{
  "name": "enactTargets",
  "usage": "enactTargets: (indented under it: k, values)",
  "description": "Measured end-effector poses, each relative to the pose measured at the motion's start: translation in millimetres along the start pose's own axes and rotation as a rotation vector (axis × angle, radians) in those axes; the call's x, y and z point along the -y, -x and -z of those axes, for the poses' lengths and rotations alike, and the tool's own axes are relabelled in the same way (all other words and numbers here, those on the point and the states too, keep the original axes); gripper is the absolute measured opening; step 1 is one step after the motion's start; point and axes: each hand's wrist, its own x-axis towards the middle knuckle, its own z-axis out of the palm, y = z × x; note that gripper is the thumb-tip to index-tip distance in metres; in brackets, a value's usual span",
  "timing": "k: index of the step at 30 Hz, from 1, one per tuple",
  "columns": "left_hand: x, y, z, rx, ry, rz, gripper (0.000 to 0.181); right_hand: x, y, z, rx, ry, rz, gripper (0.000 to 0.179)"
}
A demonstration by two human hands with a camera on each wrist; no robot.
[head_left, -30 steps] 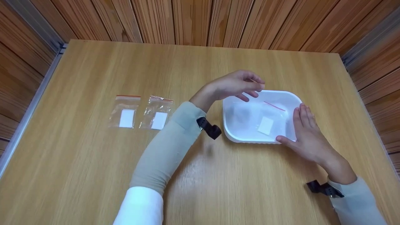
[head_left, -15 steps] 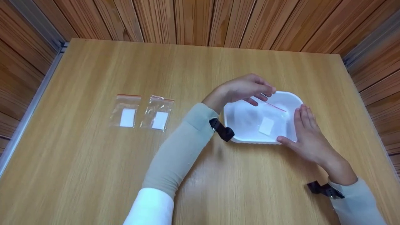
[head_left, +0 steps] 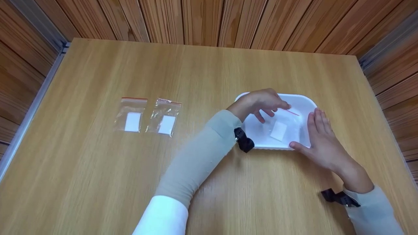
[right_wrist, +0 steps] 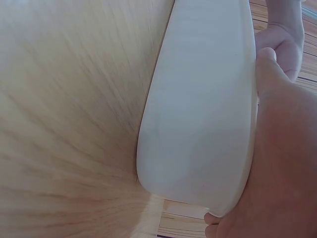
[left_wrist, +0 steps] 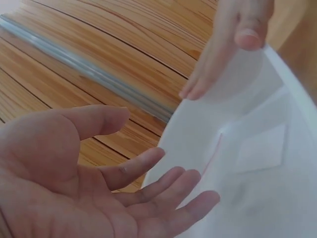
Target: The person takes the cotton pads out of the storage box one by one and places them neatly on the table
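A white plastic tray (head_left: 261,133) stands on the table. In it lies a clear zip bag with a white rectangular piece (head_left: 278,131) inside and a red strip (head_left: 293,113) at its top; the bag's outline is faint. My left hand (head_left: 265,101) is over the tray, fingers loosely bent and apart, palm bare in the left wrist view. Its index finger appears close to the red strip; I cannot tell whether they touch. My right hand (head_left: 323,147) rests on the tray's near right corner, fingers straight along the right rim, thumb (right_wrist: 267,55) on the near rim.
Two more clear zip bags with white pieces, a left bag (head_left: 132,121) and a right bag (head_left: 167,124), lie side by side on the wooden table (head_left: 98,182). Wood-panelled walls (head_left: 199,23) stand behind and at both sides.
My left hand has moved right and nearer, from the tray's far left rim to over its inside. My right hand and the tray have stayed in place.
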Motion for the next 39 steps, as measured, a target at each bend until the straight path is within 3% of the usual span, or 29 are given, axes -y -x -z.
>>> enactTargets:
  k: [4, 10, 15, 24, 33, 39]
  values:
    - [-1.2, -5.5, -5.5, 0.002, -0.014, 0.084, 0.046, 0, 0.2, 0, 0.014, -0.006, -0.010, 0.117]
    - [-6.6, -16.2, -13.0, -0.047, 0.002, 0.189, 0.053, 0, -0.7, 1, 0.024, -0.007, -0.018, 0.117]
    - [-7.8, -23.4, -15.3, -0.055, 0.112, 0.236, 0.056, 0, -2.8, 1, 0.025, -0.013, -0.012, 0.117]
    - [-6.9, -29.4, -20.0, -0.115, 0.264, 0.280, 0.056, -1, -3.5, 0, 0.010, -0.028, -0.002, 0.116]
    - [-9.4, -33.1, -28.5, -0.074, 0.299, 0.276, 0.054, -1, -2.9, 0, 0.007, -0.014, 0.001, 0.116]
    - [-7.0, -34.5, -32.4, -0.087, 0.323, 0.271, 0.049, -1, -2.6, 0, 0.007, -0.022, 0.000, 0.116]
